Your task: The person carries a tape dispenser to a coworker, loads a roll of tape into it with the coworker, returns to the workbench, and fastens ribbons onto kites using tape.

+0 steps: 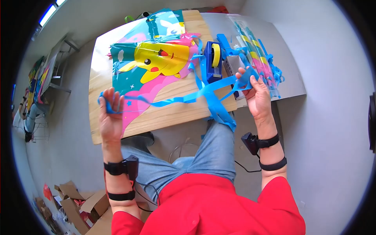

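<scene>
Wooden worktop (164, 120) standing on grey floor (70, 113), blue ribbon (178, 100) stretching above its near edge, left hand (111, 121) curling round ribbon by the left edge, right hand (256, 96) pinching ribbon past the right edge, tape dispenser (207, 58) sitting along that edge.

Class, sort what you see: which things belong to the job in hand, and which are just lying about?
Job in hand, it seems:
blue ribbon, held between left hand and right hand
cartoon-printed sheet, perhaps
tape dispenser, perhaps

Lying about, probably:
cardboard boxes on the floor
coloured sheets at far left
</scene>
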